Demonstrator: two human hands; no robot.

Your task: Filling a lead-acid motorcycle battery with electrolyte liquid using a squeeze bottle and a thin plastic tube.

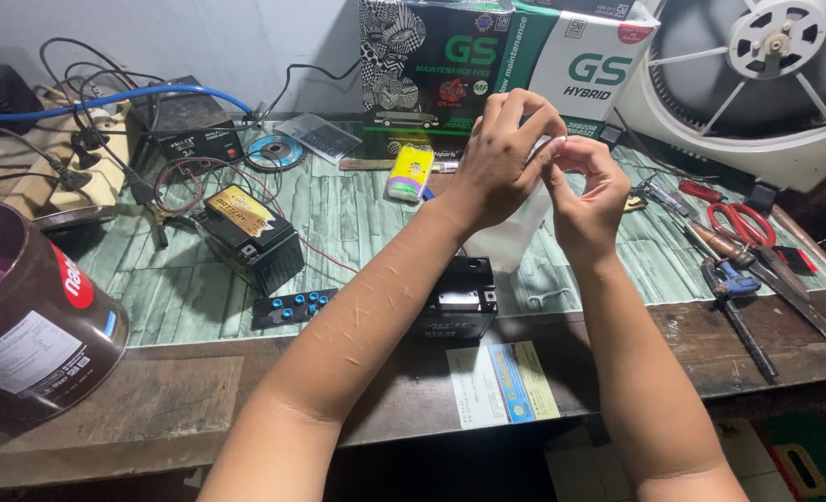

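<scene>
Green box (436, 65): stood upright at the back of the tabletop (357, 223), dark green with a black-and-white patterned left side.
White box (585, 65): stood just right of the green box, touching it, white with a green band.
Battery label (241, 209): yellow and orange, on top of the small black battery (250, 237) at left.
Can label (13, 358): white, on a brown can (32, 316) lying at far left.
Leaflet (503, 383): white, blue and yellow, flat at the front edge.
Small packet (410, 170): yellow, before the green box.

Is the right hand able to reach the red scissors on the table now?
Probably yes: the red scissors lie uncovered just right of the right hand, but both hands are busy with a translucent container.
</scene>
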